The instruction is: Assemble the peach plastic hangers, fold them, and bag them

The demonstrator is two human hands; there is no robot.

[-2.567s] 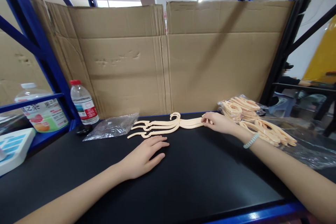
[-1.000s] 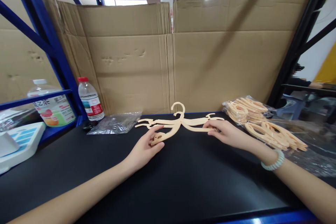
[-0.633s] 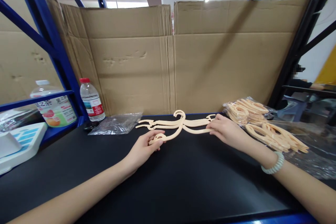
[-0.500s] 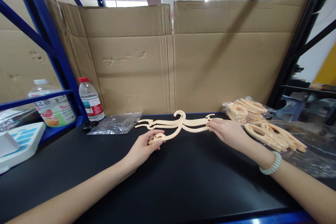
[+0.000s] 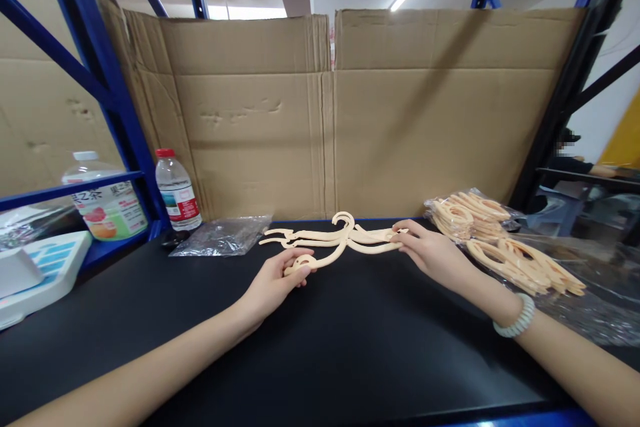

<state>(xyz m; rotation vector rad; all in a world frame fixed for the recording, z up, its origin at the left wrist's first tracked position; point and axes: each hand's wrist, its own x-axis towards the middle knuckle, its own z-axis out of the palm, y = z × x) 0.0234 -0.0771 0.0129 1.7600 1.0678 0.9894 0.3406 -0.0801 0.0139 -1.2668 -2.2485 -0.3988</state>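
A cream plastic clothes hanger (image 5: 330, 255) spreads between my two hands, its hook pointing up. My left hand (image 5: 273, 283) is closed around the rounded end of its left arm, thumb on top. My right hand (image 5: 430, 250) has its fingers on the far end of the right arm, which they partly hide. Right behind lie more cream hangers (image 5: 313, 237) on the black table (image 5: 320, 347), their notched ends sticking out to the left. Whether the right fingers also touch one of these, I cannot tell.
At right lie bagged hangers (image 5: 467, 210) and a loose pile of folded hangers (image 5: 525, 265) on clear plastic. A flat plastic bag (image 5: 223, 237), a red-capped water bottle (image 5: 177, 193) and a white-blue device (image 5: 50, 273) are at left. Cardboard (image 5: 260, 127) walls the back. Another person sits far right.
The fingers of my right hand have shifted slightly left and up at the hanger's right end. My left hand keeps its grip. The view has tilted a little.
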